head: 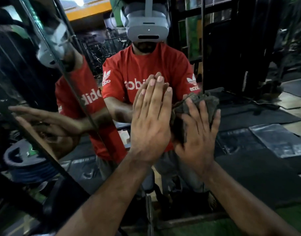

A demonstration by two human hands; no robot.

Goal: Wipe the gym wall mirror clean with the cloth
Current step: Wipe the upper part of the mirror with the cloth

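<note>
The wall mirror fills the view in front of me and reflects a person in a red shirt. My left hand lies flat against the glass with straight fingers pointing up. Just to its right, my right hand presses a crumpled dark grey cloth against the mirror, fingers spread over it. The cloth bunches out above and to the left of the fingers. Part of the cloth is hidden under the palm.
A second mirror panel meets this one at an angled seam on the left. Stacked weight plates show low on the left. Green flooring runs along the mirror's bottom edge. Black gym machines show in the reflection.
</note>
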